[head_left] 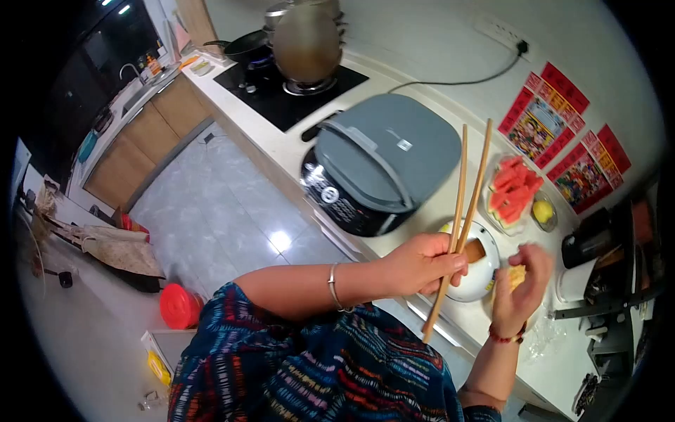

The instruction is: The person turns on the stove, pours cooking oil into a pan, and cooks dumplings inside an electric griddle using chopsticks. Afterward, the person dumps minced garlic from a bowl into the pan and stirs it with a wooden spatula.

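My left hand, coming in from the left with a silver bangle at the wrist, is closed around a pair of long wooden chopsticks. Their long ends point up and away, and the short ends reach down past my fist. Partly behind that hand is a white plate with a brown piece of food on it. To its right, my right hand is slightly blurred, thumb and fingers curved but apart. Yellowish food shows behind those fingers; whether they touch it I cannot tell.
A grey-lidded rice cooker stands on the counter left of the chopsticks. Watermelon slices and a yellow fruit sit toward the wall. Beyond the cooker, pots stand on a black stove. A dark rack edges the right.
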The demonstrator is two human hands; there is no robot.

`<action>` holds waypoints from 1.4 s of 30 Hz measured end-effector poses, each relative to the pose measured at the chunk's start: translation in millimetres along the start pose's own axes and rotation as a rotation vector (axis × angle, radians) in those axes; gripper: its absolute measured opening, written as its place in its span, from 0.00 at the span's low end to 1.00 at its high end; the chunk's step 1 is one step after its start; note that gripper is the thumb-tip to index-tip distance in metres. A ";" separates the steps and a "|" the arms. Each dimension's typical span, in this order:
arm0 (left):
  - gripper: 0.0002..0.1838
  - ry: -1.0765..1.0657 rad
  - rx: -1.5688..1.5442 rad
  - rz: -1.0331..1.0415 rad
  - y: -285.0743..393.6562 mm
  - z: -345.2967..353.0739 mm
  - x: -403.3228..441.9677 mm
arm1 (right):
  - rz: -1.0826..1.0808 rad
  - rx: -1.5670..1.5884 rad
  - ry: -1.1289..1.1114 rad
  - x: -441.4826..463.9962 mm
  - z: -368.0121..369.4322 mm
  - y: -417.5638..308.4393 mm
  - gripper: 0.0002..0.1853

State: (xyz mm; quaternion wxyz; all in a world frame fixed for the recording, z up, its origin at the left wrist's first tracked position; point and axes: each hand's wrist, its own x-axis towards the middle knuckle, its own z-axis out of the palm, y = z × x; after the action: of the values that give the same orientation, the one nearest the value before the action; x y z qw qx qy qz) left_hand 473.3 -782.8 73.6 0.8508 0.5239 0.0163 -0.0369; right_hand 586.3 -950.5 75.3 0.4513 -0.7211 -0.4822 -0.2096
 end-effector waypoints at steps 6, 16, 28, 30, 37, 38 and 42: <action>0.08 -0.015 -0.396 -0.012 24.1 -72.8 -61.1 | -0.388 0.065 -0.126 1.4 104.5 -95.8 0.14; 0.14 0.059 -0.195 -0.126 40.3 -176.0 -139.0 | -0.274 0.114 -0.322 12.5 187.8 -169.7 0.12; 0.08 0.494 0.927 0.000 22.3 -304.5 -111.5 | 0.263 0.283 0.507 -24.7 83.5 -134.3 0.28; 0.09 0.414 1.133 -0.001 -4.1 -304.3 -103.5 | 0.309 0.314 0.546 -32.2 77.8 -123.7 0.27; 0.13 0.368 1.529 -0.079 -31.5 -285.4 -86.5 | 0.296 0.323 0.565 -31.1 62.0 -102.1 0.25; 0.13 0.370 1.532 -0.082 -32.7 -282.7 -85.8 | 0.298 0.353 0.564 -30.3 61.7 -98.5 0.25; 0.13 0.413 1.515 -0.051 -38.6 -271.8 -83.3 | 0.313 0.334 0.559 -31.9 65.3 -85.2 0.25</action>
State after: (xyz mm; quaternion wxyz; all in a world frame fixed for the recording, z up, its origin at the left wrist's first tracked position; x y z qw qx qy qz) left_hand 390.1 -553.6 -77.7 0.2405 0.9571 0.1566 0.0408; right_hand 488.0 -900.1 57.0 0.7038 -0.6175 -0.2514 -0.2453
